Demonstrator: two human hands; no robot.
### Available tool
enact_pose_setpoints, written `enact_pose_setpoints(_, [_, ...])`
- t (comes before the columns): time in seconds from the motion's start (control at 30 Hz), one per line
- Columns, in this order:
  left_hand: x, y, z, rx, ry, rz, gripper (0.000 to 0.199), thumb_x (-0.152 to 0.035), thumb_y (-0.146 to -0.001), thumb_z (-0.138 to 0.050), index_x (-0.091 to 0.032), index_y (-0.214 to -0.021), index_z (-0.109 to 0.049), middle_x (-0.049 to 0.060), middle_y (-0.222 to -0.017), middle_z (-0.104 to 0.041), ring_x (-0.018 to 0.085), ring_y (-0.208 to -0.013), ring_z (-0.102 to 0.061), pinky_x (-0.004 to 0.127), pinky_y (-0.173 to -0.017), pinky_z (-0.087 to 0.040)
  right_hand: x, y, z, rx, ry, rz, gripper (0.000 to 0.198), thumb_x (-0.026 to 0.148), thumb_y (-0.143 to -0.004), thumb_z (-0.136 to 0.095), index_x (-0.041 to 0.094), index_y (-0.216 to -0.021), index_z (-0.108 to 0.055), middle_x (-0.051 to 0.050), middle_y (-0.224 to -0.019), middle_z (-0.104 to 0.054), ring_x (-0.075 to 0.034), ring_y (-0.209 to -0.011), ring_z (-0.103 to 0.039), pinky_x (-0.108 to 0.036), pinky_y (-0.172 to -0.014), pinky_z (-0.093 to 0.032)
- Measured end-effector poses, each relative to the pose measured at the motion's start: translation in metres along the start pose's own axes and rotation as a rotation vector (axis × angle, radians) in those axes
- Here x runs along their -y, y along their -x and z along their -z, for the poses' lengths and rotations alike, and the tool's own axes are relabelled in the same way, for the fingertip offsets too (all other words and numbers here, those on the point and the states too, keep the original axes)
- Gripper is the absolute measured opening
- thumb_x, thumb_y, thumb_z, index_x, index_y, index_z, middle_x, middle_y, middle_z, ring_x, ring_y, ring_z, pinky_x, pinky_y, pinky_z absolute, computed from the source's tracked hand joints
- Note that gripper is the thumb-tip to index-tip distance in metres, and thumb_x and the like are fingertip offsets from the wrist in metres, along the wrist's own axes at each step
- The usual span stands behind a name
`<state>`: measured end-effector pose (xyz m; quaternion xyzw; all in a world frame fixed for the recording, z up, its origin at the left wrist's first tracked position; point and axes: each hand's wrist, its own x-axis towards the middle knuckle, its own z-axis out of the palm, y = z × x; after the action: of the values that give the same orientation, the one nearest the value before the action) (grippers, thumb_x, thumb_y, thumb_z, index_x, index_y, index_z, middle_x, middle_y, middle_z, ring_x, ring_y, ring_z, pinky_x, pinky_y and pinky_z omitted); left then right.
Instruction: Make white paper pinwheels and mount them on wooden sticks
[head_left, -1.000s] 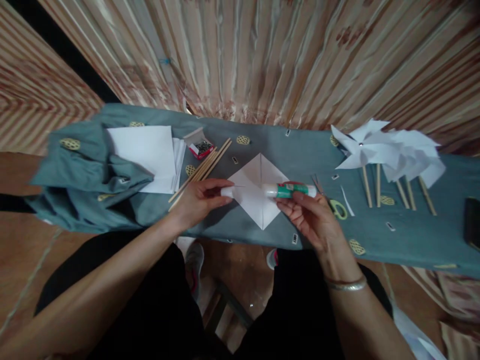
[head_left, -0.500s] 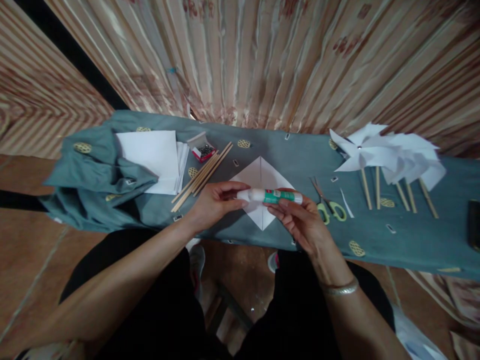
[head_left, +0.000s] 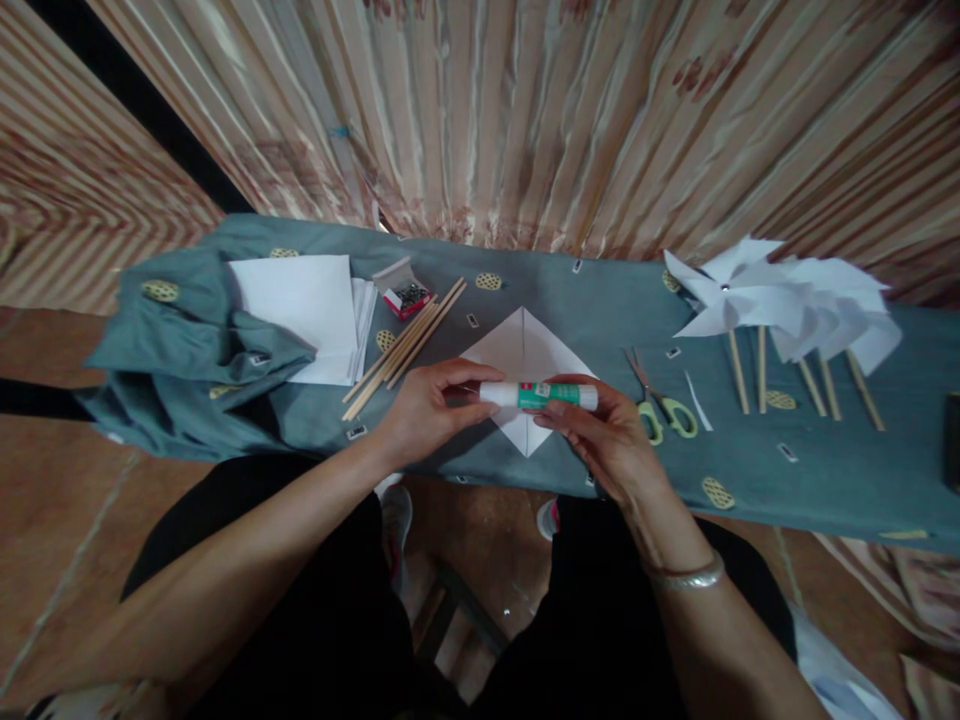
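- The right hand [head_left: 611,440] curls its fingers round the green-labelled barrel of a smooth white glue stick [head_left: 540,396], held level.
- The left hand [head_left: 427,410] pinches the stick's white cap end between thumb and fingertips.
- Beneath both hands lies a creased white paper square [head_left: 525,350], set as a diamond on the blue-grey cloth [head_left: 585,300].
- Slim wooden sticks [head_left: 401,345] lie beyond the left hand; green-handled scissors [head_left: 660,405] sit just right of the right hand.
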<state>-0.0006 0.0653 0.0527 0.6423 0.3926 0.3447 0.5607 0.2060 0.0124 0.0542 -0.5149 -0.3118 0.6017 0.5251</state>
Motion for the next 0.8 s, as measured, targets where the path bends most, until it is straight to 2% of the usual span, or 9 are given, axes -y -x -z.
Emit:
enact_pose_setpoints(0.23, [0.002,0.005,0.002,0.007,-0.145,-0.082,0.031,-0.028,-0.076,-0.075,-0.014,-0.104,-0.074,0.009,-0.102,-0.074,0.018,-0.086,-0.069,0.029,-0.080,-0.056,-0.006,-0.001,-0.008,0.003,-0.010,-0.045,0.030,0.034,-0.059,-0.089,0.020,-0.080,-0.073,0.000,-0.078,-0.071,-0.014,-0.071,-0.068,-0.030,-0.069,-0.060])
enact_pose_setpoints(0.4, [0.001,0.010,0.006,0.036,-0.306,-0.160,0.026,-0.031,-0.079,-0.073,-0.015,-0.100,-0.074,0.008,-0.095,-0.076,0.019,-0.086,-0.070,0.029,-0.079,-0.053,-0.014,-0.002,-0.018,0.063,0.032,-0.084,0.034,0.039,-0.057,-0.090,0.018,-0.080,-0.073,0.000,-0.074,-0.074,-0.013,-0.065,-0.066,-0.029,-0.066,-0.056])
enact_pose_setpoints(0.53, [0.004,0.012,0.011,0.009,-0.364,-0.155,0.026,-0.033,-0.080,-0.071,-0.016,-0.099,-0.074,0.008,-0.094,-0.076,0.019,-0.085,-0.070,0.029,-0.078,-0.053,-0.017,-0.006,-0.029,0.100,0.079,-0.064,0.034,0.041,-0.060,-0.087,0.018,-0.081,-0.073,-0.002,-0.073,-0.075,-0.015,-0.065,-0.067,-0.028,-0.063,-0.054])
enact_pose_setpoints(0.67, [0.013,0.011,0.028,-0.120,-0.432,-0.064,0.032,-0.040,-0.079,-0.069,-0.017,-0.102,-0.073,0.008,-0.097,-0.076,0.021,-0.086,-0.070,0.031,-0.076,-0.053,-0.012,-0.012,-0.030,0.050,0.095,-0.024,0.040,0.043,-0.063,-0.085,0.020,-0.093,-0.071,-0.005,-0.083,-0.077,-0.018,-0.073,-0.072,-0.029,-0.065,-0.054])
enact_pose_setpoints(0.73, [0.016,0.010,0.041,-0.184,-0.552,-0.032,0.034,-0.041,-0.080,-0.067,-0.017,-0.104,-0.072,0.008,-0.100,-0.075,0.021,-0.086,-0.070,0.032,-0.077,-0.054,-0.008,-0.014,-0.026,0.019,0.100,0.014,0.042,0.041,-0.065,-0.084,0.021,-0.098,-0.070,-0.005,-0.088,-0.077,-0.018,-0.074,-0.073,-0.029,-0.066,-0.055])
enact_pose_setpoints(0.8, [0.017,0.010,0.053,-0.192,-0.708,-0.071,0.029,-0.037,-0.083,-0.063,-0.018,-0.105,-0.071,0.007,-0.101,-0.074,0.021,-0.090,-0.068,0.033,-0.080,-0.053,-0.005,-0.015,-0.022,0.011,0.110,0.037,0.041,0.040,-0.067,-0.083,0.021,-0.101,-0.069,-0.006,-0.091,-0.077,-0.017,-0.075,-0.073,-0.029,-0.068,-0.055])
